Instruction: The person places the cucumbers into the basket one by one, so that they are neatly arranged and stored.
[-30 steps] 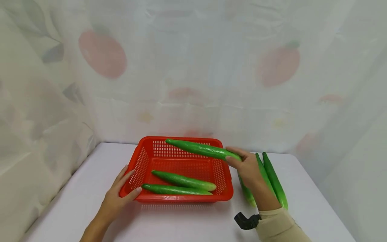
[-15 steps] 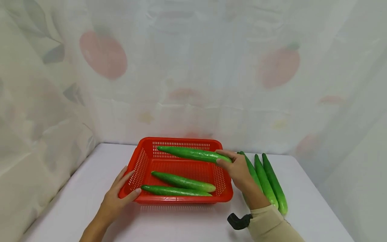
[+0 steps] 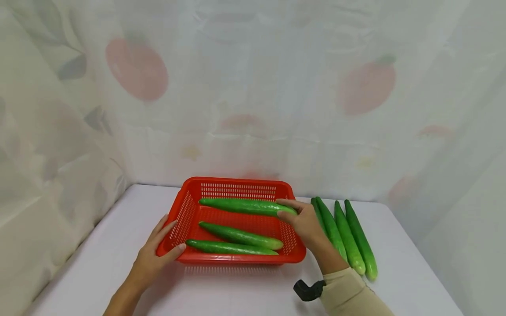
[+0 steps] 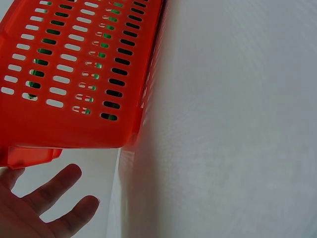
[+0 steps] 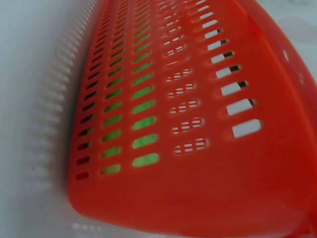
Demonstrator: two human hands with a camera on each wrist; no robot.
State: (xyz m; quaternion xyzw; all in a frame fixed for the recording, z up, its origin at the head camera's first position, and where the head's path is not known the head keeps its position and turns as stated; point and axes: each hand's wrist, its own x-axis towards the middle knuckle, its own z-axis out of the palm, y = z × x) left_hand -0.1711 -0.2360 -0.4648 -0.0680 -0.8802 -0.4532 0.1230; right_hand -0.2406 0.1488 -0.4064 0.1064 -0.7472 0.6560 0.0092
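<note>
My right hand (image 3: 306,221) pinches the thick, pale end of a long green cucumber (image 3: 241,206) between thumb and fingers. This cucumber lies crosswise over the back part of a red perforated plastic basket (image 3: 233,259); whether it touches the floor is unclear. Two more cucumbers lie inside, a rear one (image 3: 241,235) and a front one (image 3: 231,248). At the basket's front left corner rests my left hand (image 3: 154,254), thumb on the front rim and fingers at the left side. Its spread fingers (image 4: 57,191) show below the rim in the left wrist view. The right wrist view hides the right hand.
Right of the basket, several cucumbers (image 3: 349,237) lie side by side on the white table (image 3: 245,294). A pale printed curtain (image 3: 253,109) stands behind the table and along its sides. A black device (image 3: 308,290) sits at the right wrist.
The right hand has moved left and the cucumber it holds has come down from above the back rim into the basket's rear part, turning more level. The left hand stays in place.
</note>
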